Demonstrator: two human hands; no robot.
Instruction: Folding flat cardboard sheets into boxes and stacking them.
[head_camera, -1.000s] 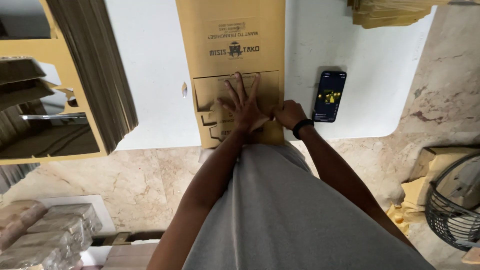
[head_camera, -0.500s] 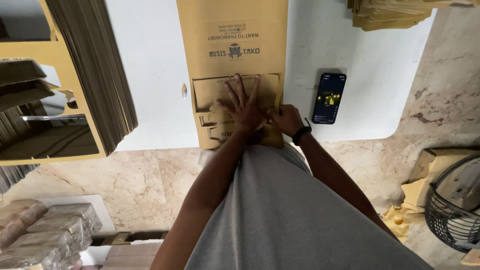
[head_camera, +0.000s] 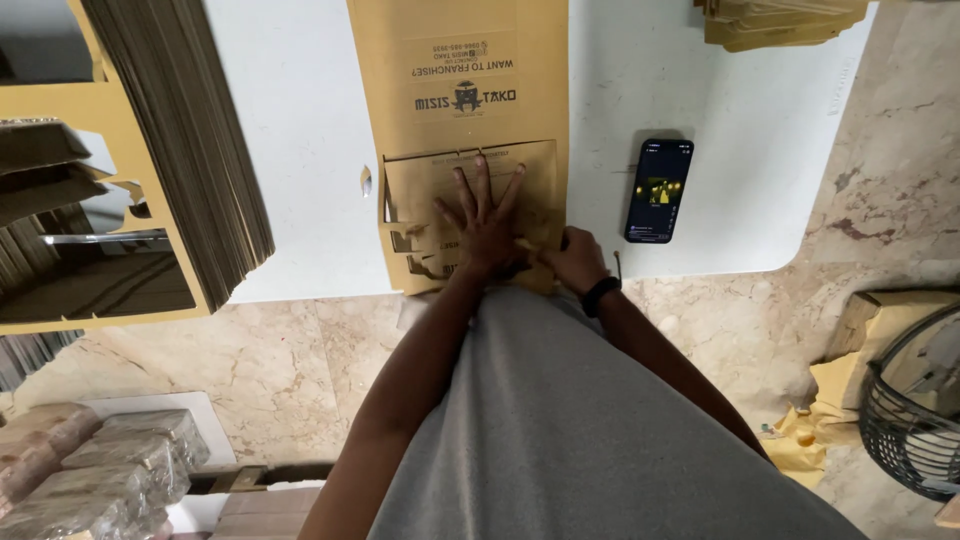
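A flat brown cardboard box blank (head_camera: 460, 60) lies on the white table (head_camera: 300, 150), its near end folded over into a flap. My left hand (head_camera: 485, 225) presses flat on that folded flap, fingers spread wide. My right hand (head_camera: 572, 260), with a black band on the wrist, is curled at the blank's near right corner, pinching the cardboard edge. A grey shirt fills the lower middle of the view.
A black phone (head_camera: 659, 190) with a lit screen lies to the right of the blank. A tall stack of flat cardboard blanks (head_camera: 190, 140) stands at the left, more cardboard (head_camera: 780, 22) at the far right. A wire basket (head_camera: 915, 420) sits on the marble floor.
My right hand has slid left and nearer along the blank's near edge, closer to my left hand. The left hand stays pressed flat on the flap.
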